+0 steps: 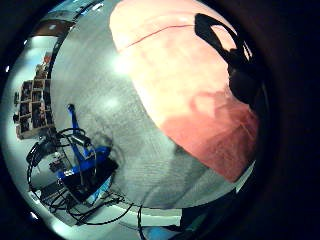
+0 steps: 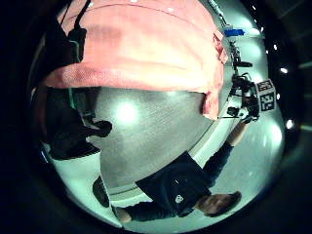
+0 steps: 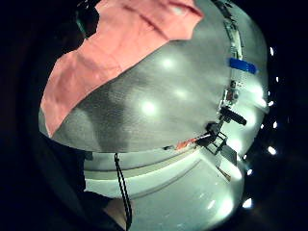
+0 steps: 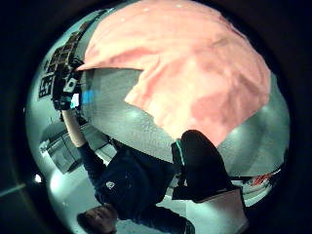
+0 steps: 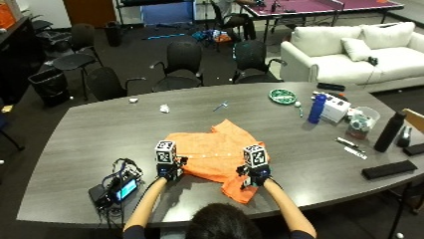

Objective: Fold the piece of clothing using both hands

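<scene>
At the left of the grey table (image 5: 73,139), a small black device (image 5: 114,188) with a lit screen and a tangle of cables is sitting near the front edge, just beside the person's left forearm. The left hand (image 5: 169,171) is holding at the near left edge of the orange garment (image 5: 212,152), where the cloth is lifting off the tabletop; the left thumb side palm view is showing that hem hanging raised above the table with a dark gloved finger (image 2: 100,129) curling below it, so this hand is pinching the cloth. The garment is lying partly spread at the middle of the near half of the table, between the two hands, with one sleeve pointing away from the person. The right hand (image 5: 255,175) is gripping the garment's near right part, where a fold is drooping toward the table edge, its fingers closing on the cloth. Farther right, well apart from the garment, a blue bottle (image 5: 318,108), a white box (image 5: 336,109) and a tall black bottle (image 5: 387,132) are standing.
</scene>
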